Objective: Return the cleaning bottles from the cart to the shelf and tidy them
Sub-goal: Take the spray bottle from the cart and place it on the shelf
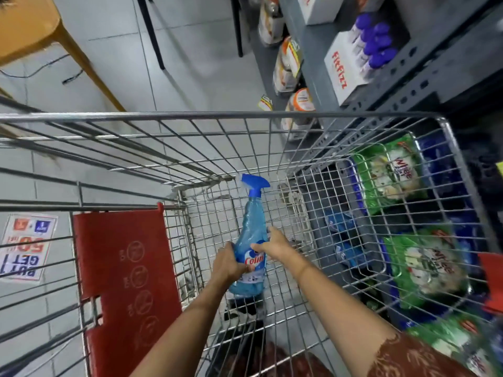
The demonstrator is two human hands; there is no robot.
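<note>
A blue spray bottle (251, 229) with a blue trigger head and a red-lettered label lies inside the wire shopping cart (223, 115), nozzle pointing away from me. My left hand (227, 263) wraps around its lower body from the left. My right hand (275, 246) rests against its right side, thumb across the label. Both hands hold the bottle low in the cart's basket. The grey metal shelf (318, 63) stands to the right of the cart.
A red plastic child-seat flap (122, 281) folds down at the cart's left. Green packets (389, 170) and blue packs sit on the low shelf beyond the cart's right wall. A white box of purple-capped bottles (362, 55) stands higher up. A yellow stool (40, 31) is at far left.
</note>
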